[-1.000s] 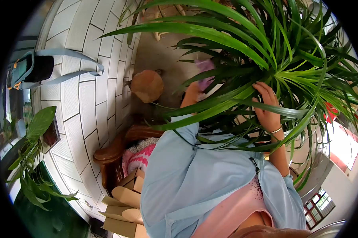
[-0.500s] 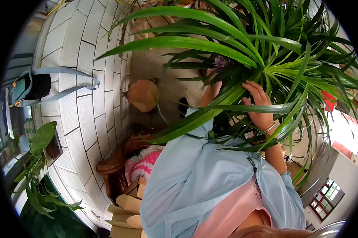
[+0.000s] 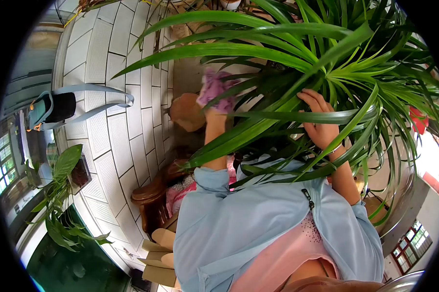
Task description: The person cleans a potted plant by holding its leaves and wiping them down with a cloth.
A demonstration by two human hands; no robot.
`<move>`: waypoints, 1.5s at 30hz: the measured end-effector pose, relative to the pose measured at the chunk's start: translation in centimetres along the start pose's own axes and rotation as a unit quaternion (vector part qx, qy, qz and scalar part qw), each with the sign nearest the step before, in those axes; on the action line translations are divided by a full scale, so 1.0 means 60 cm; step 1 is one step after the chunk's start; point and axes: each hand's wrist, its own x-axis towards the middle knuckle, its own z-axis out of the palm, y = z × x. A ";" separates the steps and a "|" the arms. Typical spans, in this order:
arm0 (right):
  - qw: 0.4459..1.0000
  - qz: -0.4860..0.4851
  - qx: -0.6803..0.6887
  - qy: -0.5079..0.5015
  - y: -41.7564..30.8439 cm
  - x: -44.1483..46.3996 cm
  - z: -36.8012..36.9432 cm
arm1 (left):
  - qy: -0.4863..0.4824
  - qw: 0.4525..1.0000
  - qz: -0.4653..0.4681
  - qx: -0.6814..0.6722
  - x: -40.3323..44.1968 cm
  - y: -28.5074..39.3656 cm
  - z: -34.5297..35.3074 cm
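cloth (image 3: 215, 92) moved out — l. fingers hidden

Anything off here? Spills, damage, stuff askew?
No spill or damage stands out. Slightly untidy: the cardboard box by the wooden armrest has its flaps sticking open. Also, one long plant leaf runs across in front of the right hand, partly hiding it.

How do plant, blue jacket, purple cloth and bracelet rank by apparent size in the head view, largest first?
1. Long-leaved plant
2. Blue jacket
3. Purple cloth
4. Bracelet
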 end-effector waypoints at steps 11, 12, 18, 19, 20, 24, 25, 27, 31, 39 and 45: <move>1.000 0.023 -0.004 0.005 0.001 0.001 0.006 | 0.079 0.948 -0.040 0.304 -0.091 0.073 -0.038; 0.999 0.034 -0.007 0.010 0.002 0.001 0.007 | 0.057 0.868 0.091 0.486 -0.076 0.106 -0.006; 0.999 0.035 -0.016 0.003 0.024 -0.024 -0.008 | 0.026 0.876 0.138 0.462 -0.040 0.157 0.061; 0.999 0.039 0.015 0.029 0.001 -0.031 -0.034 | 0.026 0.888 0.128 0.441 -0.039 0.163 0.067; 0.997 0.062 0.028 0.022 -0.012 -0.031 -0.044 | 0.025 0.896 0.118 0.428 -0.036 0.166 0.070; 0.992 0.069 0.095 0.036 -0.045 -0.073 -0.082 | 0.011 0.925 0.071 0.372 -0.039 0.191 0.090; 0.986 0.013 0.131 0.099 -0.045 -0.094 -0.092 | 0.003 0.930 0.064 0.362 -0.040 0.198 0.103; 0.974 -0.026 0.181 0.131 -0.048 -0.123 -0.118 | -0.019 0.935 0.062 0.350 -0.038 0.218 0.126; 0.964 -0.041 0.202 0.166 -0.035 -0.202 -0.152 | -0.079 0.937 0.086 0.330 -0.034 0.259 0.214; 0.921 -0.042 0.330 0.201 0.058 -0.440 -0.201 | -0.192 0.917 0.166 0.307 -0.084 0.348 0.527; 0.741 0.065 0.643 0.183 0.135 -0.612 -0.213 | -0.326 0.874 0.211 0.293 -0.189 0.425 0.762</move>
